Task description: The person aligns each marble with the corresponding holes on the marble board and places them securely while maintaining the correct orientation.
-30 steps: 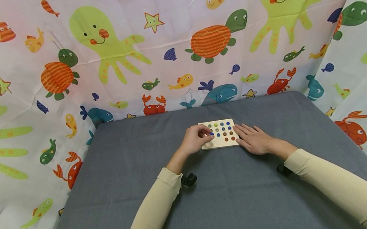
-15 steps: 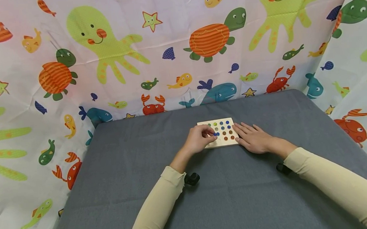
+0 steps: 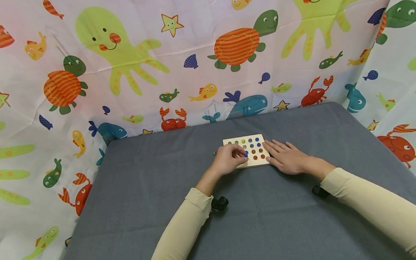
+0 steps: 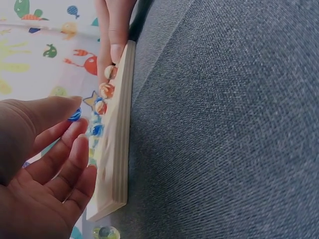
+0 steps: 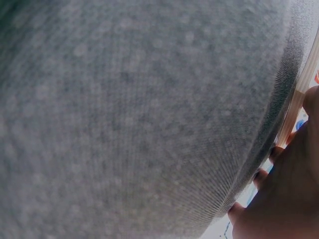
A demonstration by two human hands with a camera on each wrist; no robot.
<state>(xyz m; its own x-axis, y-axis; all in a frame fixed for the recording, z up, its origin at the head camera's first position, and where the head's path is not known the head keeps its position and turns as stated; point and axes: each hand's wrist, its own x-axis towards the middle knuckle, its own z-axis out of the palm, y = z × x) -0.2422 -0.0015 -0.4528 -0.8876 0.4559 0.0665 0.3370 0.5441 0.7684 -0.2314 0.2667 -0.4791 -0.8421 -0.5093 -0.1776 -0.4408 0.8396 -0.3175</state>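
Note:
A pale wooden board [image 3: 251,163] with rows of round hollows lies on the grey cloth. Several glass marbles sit in it: green and yellow ones at the far left, blue ones at the far right, orange-brown ones [image 3: 262,156] at the near right. Between thumb and index finger my left hand [image 3: 226,159] pinches a blue marble [image 4: 75,115], held just above the board. This hand hides the board's left part in the head view. My right hand [image 3: 286,158] lies flat with straight fingers, its fingertips touching the board's right edge.
One loose greenish marble [image 4: 107,232] lies on the cloth just left of the board. Grey cloth [image 3: 134,196] covers the table. A curtain [image 3: 189,36] printed with sea animals hangs behind and at both sides.
My left hand has moved a little to the right and nearer over the board, carrying the blue marble. The loose marble at the left has come into view. My right hand stays put.

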